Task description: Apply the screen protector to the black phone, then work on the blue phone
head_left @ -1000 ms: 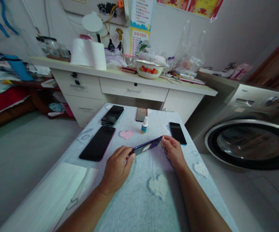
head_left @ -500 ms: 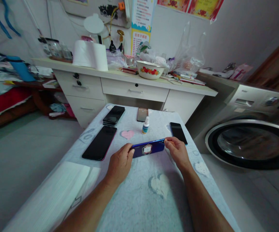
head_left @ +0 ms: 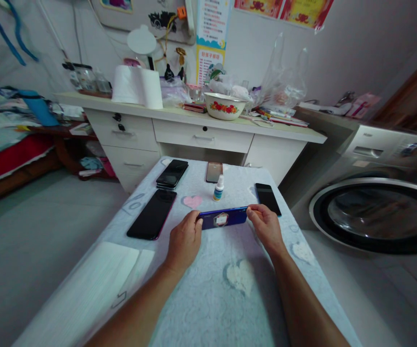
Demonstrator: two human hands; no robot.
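Both hands hold a blue smartphone (head_left: 235, 218) sideways above the cloth-covered table (head_left: 208, 299), its back with a pale sticker turned toward me. My left hand (head_left: 185, 238) is closed round its left end, and my right hand (head_left: 266, 226) pinches the right end. Just beyond the phone stands a small white dropper bottle (head_left: 218, 189) with a blue and yellow label. A large black phone (head_left: 153, 214) lies face up left of my left hand. Behind it rests a stack of dark phones (head_left: 172, 173). Another dark phone (head_left: 268, 199) lies beyond my right hand.
A brown-edged phone or case (head_left: 214, 172) lies at the table's far end. Folded white cloth or paper (head_left: 85, 289) covers the near left. Behind stands a white desk (head_left: 201, 135) with a floral bowl (head_left: 225, 106) and paper rolls (head_left: 136, 86). A washing machine (head_left: 370, 154) stands right.
The view has shifted slightly, so the scene sits a little further right. The blue phone's back looks slightly narrower, as if tilted a little; both hands keep their grip.
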